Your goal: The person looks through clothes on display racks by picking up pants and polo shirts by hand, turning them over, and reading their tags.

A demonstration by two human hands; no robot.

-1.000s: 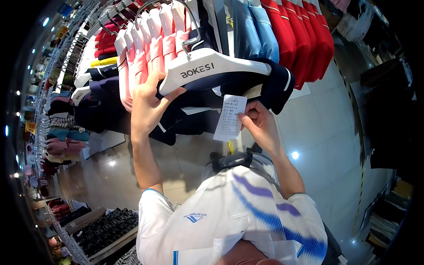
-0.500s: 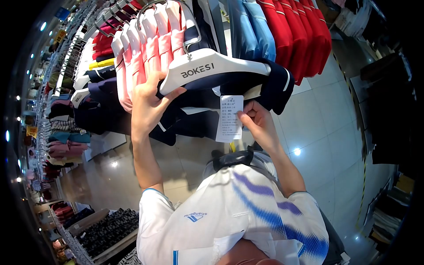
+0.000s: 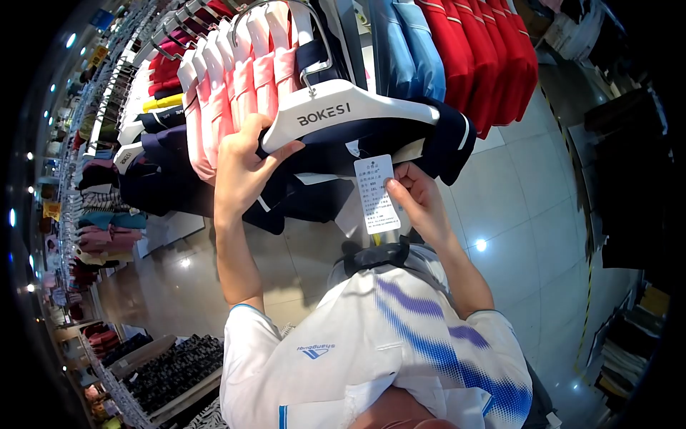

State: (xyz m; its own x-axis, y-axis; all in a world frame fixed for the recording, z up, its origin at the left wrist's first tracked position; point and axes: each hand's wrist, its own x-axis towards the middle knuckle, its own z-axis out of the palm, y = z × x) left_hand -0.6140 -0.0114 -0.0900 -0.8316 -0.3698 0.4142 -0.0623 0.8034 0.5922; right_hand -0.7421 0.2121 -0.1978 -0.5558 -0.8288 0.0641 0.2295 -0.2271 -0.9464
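Observation:
A white hanger (image 3: 371,106) printed BOKESI carries a navy shirt (image 3: 314,196) with white piping. My left hand (image 3: 243,161) is closed round the hanger's left end, its thumb lying over the front and the shirt's shoulder beneath. Between the thumb and fingers of my right hand (image 3: 421,200) is the right edge of a white hang tag (image 3: 377,204) with printed lines of text. The tag faces me, tilted slightly, in front of the shirt. The hanger's metal hook (image 3: 325,50) stands up above it.
Pink shirts (image 3: 246,82) on white hangers hang just behind. Light blue garments (image 3: 411,50) and red garments (image 3: 479,57) hang to the right. More clothes racks (image 3: 107,207) line the left. Dark folded clothes (image 3: 171,375) lie at lower left, beside the tiled floor (image 3: 514,236).
The tag has tilted, its lower end swinging a little to the right. The hanger has shifted slightly right, with both hands keeping their grips.

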